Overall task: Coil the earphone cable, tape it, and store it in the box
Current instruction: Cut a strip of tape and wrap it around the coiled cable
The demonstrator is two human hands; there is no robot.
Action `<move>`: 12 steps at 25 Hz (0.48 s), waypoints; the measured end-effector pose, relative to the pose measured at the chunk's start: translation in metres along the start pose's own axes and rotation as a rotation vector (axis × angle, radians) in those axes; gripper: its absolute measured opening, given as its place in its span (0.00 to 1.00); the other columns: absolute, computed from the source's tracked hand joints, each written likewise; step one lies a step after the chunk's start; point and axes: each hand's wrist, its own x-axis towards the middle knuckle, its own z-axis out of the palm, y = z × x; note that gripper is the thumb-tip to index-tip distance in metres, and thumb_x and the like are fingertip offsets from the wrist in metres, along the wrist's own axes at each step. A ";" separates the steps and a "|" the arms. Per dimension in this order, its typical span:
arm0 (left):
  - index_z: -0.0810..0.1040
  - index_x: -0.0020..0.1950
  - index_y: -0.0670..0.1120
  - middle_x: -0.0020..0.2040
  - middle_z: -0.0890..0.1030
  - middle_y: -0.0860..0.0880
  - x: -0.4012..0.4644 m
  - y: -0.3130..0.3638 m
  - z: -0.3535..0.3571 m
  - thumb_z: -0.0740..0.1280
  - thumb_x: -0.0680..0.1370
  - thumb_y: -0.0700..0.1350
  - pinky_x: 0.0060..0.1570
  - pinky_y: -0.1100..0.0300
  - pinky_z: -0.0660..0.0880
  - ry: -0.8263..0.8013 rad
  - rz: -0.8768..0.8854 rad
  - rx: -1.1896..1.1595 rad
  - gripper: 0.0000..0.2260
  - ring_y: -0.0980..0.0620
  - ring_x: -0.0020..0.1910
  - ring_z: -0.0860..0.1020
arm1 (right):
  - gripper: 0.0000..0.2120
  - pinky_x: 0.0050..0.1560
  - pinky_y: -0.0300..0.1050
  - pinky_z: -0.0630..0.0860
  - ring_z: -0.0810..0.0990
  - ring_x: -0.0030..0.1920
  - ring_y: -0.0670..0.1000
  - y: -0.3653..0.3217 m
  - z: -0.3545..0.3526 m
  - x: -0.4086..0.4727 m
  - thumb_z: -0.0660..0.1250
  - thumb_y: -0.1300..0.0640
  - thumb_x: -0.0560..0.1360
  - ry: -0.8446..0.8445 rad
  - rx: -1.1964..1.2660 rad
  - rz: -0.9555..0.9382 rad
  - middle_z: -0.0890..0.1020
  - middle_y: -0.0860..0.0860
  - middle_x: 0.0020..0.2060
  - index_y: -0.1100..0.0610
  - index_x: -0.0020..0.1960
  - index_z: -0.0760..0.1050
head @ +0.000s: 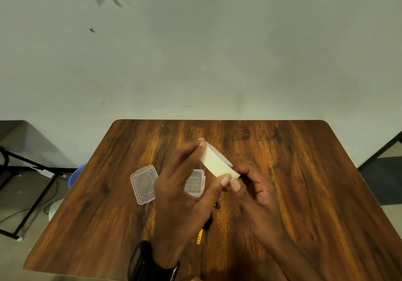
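Both hands held above the surface, working a tape roll. Left hand has its grip clamped on the roll, index on the far rim, thumb on the near edge. Right hand pinches the roll's near end, likely picking for the free tape end. Box sits open on the surface behind the left hand, lid just beside it. Earphone cable is mostly hidden under the hands; coil state can't be told. To do this well: keep the roll steady, peel slowly, pull only a short strip, avoid the tape folding on itself.

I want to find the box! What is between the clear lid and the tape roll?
In the head view, the left hand and the open box lie between the lid and tape roll.
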 end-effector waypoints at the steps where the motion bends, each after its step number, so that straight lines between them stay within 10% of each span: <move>1: 0.77 0.65 0.41 0.65 0.78 0.46 -0.001 0.002 -0.001 0.74 0.72 0.52 0.56 0.64 0.77 0.020 0.052 0.023 0.26 0.57 0.66 0.75 | 0.12 0.42 0.38 0.78 0.78 0.49 0.50 0.000 0.001 0.000 0.65 0.50 0.75 -0.012 0.013 -0.003 0.76 0.58 0.46 0.57 0.52 0.78; 12: 0.77 0.54 0.45 0.57 0.79 0.50 0.014 0.009 -0.012 0.72 0.73 0.51 0.53 0.57 0.80 0.031 -0.001 -0.165 0.14 0.49 0.59 0.79 | 0.08 0.44 0.38 0.74 0.75 0.47 0.48 0.004 0.006 0.003 0.60 0.64 0.78 -0.012 -0.026 -0.128 0.74 0.54 0.46 0.56 0.50 0.77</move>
